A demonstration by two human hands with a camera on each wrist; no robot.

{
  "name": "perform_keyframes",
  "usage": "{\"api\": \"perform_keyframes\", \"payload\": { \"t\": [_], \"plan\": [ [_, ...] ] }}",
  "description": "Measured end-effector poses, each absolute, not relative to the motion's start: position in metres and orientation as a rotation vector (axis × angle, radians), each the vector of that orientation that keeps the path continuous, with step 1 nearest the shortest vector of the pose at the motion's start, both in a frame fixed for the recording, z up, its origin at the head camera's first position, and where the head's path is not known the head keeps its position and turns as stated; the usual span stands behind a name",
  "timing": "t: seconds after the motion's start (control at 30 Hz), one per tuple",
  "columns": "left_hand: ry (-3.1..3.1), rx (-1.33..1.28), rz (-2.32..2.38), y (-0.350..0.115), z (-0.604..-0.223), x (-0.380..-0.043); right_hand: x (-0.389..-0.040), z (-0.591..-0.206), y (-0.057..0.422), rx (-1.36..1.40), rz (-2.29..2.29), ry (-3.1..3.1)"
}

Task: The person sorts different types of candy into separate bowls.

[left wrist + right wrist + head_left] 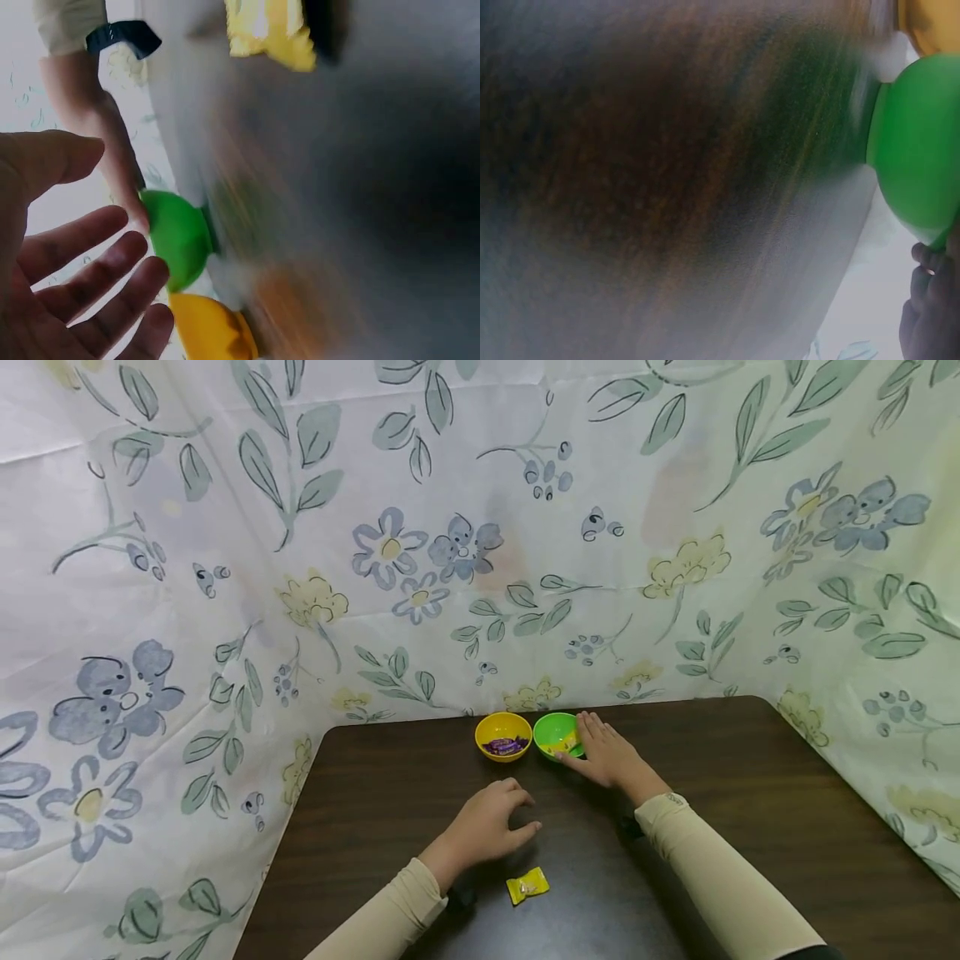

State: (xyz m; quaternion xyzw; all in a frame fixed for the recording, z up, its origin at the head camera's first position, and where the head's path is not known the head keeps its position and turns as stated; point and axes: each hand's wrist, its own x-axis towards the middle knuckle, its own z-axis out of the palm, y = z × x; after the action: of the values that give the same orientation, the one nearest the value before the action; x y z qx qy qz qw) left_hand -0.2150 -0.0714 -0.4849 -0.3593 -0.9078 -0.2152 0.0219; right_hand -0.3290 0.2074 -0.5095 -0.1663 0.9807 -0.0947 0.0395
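A yellow-wrapped candy point(528, 886) lies on the dark wooden table. Just beyond it my left hand point(487, 827) hovers with loosely bent fingers and nothing between them; the left wrist view shows its palm and spread fingers. Farther back, my right hand point(607, 752) lies at the right side of a green bowl point(553, 727), fingers straight and thumb near the front rim. Yellow pieces show inside that bowl, partly covered by the hand. Left of it stands a yellow bowl point(502, 722) holding several purple-wrapped candies point(505, 746).
The brown table point(390, 827) reaches back to a floral cloth point(450, 652) that hangs behind it and along both sides. Both bowls stand side by side close to the table's far edge.
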Motion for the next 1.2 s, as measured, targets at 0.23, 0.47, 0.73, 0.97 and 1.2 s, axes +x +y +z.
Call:
{"api": "perform_keyframes", "payload": {
  "t": [0.23, 0.47, 0.73, 0.97, 1.2],
  "plan": [
    [-2.884, -1.208, -0.669, -0.081, -0.493, -0.191, -0.326, -0.515, 0.210, -0.506, -0.279, 3.007],
    [-2.945, -1.204, -0.630, -0.090, -0.497, -0.181, -0.329, -0.511, 0.209, -0.519, -0.297, 3.029],
    [-3.003, -1.189, -0.658, -0.093, -0.502, -0.172, -0.331, -0.513, 0.212, -0.496, -0.285, 3.017],
    [-2.935, -1.223, -0.654, -0.091, -0.510, -0.164, -0.330, -0.513, 0.211, -0.504, -0.293, 3.012],
    [-2.943, -1.211, -0.630, -0.088, -0.513, -0.165, -0.330, -0.511, 0.209, -0.500, -0.295, 3.016]
  ]
}}
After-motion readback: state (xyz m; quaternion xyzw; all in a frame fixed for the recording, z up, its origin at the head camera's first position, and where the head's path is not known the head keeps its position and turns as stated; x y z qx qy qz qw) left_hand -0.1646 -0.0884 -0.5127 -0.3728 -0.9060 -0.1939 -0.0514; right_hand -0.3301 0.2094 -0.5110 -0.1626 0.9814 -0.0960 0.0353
